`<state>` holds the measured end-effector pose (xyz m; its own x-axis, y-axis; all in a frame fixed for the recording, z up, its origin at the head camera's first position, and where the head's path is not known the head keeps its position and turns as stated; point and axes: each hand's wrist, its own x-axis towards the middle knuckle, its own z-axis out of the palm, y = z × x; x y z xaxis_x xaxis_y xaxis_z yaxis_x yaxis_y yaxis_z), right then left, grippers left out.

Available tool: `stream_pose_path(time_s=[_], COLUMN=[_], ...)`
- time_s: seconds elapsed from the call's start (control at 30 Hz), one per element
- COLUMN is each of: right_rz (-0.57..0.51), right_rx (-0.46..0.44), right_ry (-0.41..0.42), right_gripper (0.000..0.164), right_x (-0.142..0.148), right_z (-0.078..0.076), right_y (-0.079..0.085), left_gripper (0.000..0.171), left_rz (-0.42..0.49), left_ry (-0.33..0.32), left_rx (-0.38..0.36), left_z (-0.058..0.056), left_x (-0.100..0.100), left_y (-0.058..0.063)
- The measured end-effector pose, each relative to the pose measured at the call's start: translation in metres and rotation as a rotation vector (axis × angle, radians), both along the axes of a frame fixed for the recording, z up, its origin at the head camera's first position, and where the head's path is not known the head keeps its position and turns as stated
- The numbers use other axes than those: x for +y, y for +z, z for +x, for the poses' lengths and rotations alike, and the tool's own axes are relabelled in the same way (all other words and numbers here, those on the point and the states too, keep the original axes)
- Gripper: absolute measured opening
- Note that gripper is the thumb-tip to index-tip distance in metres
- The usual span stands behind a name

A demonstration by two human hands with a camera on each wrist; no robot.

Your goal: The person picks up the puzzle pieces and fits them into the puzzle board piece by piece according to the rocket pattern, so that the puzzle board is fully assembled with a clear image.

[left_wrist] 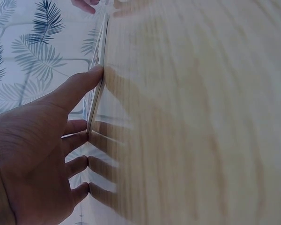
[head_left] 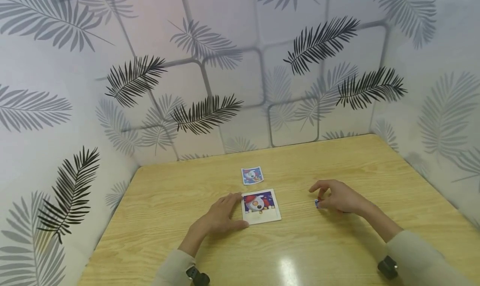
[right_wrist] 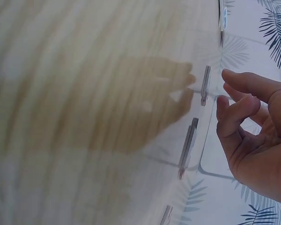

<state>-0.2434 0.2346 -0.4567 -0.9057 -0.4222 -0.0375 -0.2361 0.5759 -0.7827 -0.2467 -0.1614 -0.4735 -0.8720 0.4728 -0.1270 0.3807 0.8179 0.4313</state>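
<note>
A square picture puzzle board (head_left: 261, 217) lies on the table, showing a cartoon character in a red hat; its lower part is plain cream. At the board's left side, my left hand (head_left: 223, 215) rests with thumb and fingers spread. Its thumb (left_wrist: 94, 74) touches the near edge, while fingertips meet the far-left corner and tabletop. My right hand (head_left: 339, 197) hovers at the right with loosely bent fingers, nothing visibly between them. A small blue puzzle piece (head_left: 316, 203) shows beside it, partly hidden. Flat pieces (right_wrist: 188, 147) lie beneath that hand in the right wrist view.
Behind the board lies a small card (head_left: 252, 175) with a similar cartoon picture. The wooden table (head_left: 180, 186) meets feather-patterned walls (head_left: 232, 77) at its back and sides. Each wrist wears a dark strapped device (head_left: 388, 267).
</note>
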Motion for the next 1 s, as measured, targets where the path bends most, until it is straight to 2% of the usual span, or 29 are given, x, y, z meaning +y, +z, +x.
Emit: stream_pose_path(time_s=[0.3, 0.53, 0.83, 1.0], right_rz=[0.055, 0.105, 0.117, 0.145], right_rx=[0.015, 0.095, 0.105, 0.200], right_ry=[0.008, 0.019, 0.031, 0.007], right_gripper=[0.046, 0.040, 0.030, 0.027], right_x=[0.0077, 0.0071, 0.0077, 0.0081], right_z=[-0.0004, -0.0006, -0.0015, -0.0030], right_y=[0.0009, -0.0021, -0.0060, -0.0063], left_gripper=[0.090, 0.090, 0.089, 0.089], left_rz=[-0.006, -0.005, 0.022, 0.036], left_ry=[-0.009, -0.004, -0.003, -0.016], left_rx=[0.011, 0.003, -0.005, 0.010], left_z=[-0.0031, -0.0023, 0.0022, 0.0004], left_x=[0.0008, 0.0005, -0.0008, -0.0005], left_y=[0.0031, 0.0006, -0.0035, -0.0026])
